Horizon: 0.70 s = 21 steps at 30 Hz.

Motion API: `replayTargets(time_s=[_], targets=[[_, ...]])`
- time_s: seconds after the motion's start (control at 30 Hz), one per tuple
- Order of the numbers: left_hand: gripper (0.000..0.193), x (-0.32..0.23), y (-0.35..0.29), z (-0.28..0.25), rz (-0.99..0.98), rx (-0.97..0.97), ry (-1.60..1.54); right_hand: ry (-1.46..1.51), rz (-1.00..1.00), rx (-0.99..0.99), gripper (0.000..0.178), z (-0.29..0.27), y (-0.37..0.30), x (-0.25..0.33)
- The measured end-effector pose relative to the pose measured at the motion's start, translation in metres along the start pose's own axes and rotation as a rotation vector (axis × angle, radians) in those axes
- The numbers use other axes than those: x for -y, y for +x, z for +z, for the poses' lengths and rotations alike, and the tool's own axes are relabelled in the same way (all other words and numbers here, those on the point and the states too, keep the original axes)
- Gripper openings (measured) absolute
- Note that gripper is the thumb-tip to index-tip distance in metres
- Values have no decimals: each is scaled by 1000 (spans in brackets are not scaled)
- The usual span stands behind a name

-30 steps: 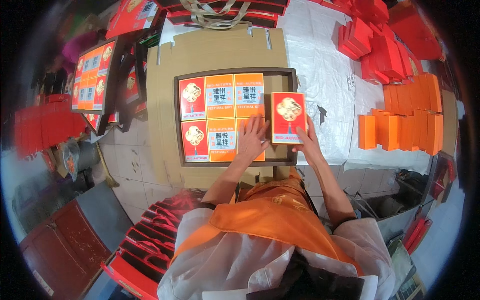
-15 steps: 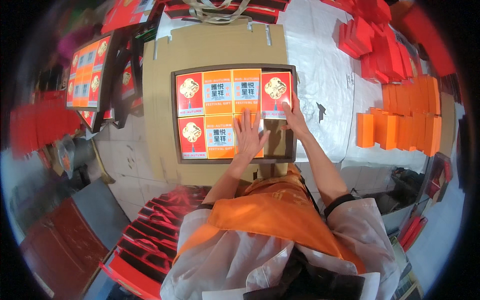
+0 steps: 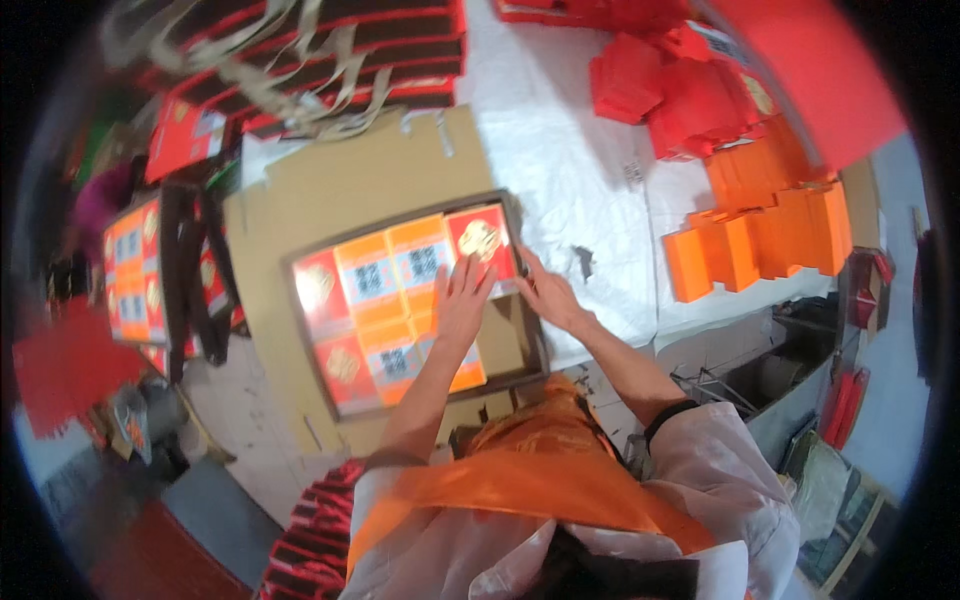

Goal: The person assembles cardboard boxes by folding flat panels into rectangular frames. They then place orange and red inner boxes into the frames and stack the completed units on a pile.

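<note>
A shallow dark-brown tray (image 3: 541,362) holds two rows of small square boxes. At its upper right corner lies a red box (image 3: 476,236) with a gold round design. My left hand (image 3: 461,303) is flat, its fingertips on the red box and on the orange box (image 3: 419,258) beside it. At the tray's right rim is my right hand (image 3: 550,298), fingers stretched and thumb apart, next to the red box's edge. It holds nothing that I can see. Below the red box, the tray's brown bottom (image 3: 511,338) shows. My left hand partly covers a lower orange-and-white box.
Under the tray lies flat cardboard (image 3: 270,290). Orange boxes (image 3: 735,255) and red boxes (image 3: 672,100) stand on the white sheet (image 3: 560,140) to the right. Red-and-black bags (image 3: 400,55) with ribbon handles are at the back. Filled trays (image 3: 140,270) lean at the left.
My left hand has moved from the lower orange box up to the red box. My right hand has slid off the red box to the rim. The whole view has shifted and turned.
</note>
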<state>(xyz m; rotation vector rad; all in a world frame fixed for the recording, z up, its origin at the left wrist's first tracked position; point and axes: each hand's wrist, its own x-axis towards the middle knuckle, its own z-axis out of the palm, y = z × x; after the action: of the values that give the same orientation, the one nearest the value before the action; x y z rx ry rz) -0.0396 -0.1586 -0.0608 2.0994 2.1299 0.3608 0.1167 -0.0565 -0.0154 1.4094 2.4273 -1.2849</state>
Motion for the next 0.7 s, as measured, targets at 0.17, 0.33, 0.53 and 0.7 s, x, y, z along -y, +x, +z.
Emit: replayTargets(time_s=[0.17, 0.33, 0.53, 0.7], targets=[[63, -11, 13, -9, -48, 91, -33, 76, -7, -317, 56, -61, 53, -95], [68, -13, 16, -14, -87, 218, -82, 253, 255, -585, 45, -179, 135, -116], [76, -9, 15, -13, -132, 240, -53, 574, 51, -885, 49, -99, 157, -90], [77, -16, 23, -14, -63, 178, -83, 1290, -245, -937, 60, -133, 206, -193]])
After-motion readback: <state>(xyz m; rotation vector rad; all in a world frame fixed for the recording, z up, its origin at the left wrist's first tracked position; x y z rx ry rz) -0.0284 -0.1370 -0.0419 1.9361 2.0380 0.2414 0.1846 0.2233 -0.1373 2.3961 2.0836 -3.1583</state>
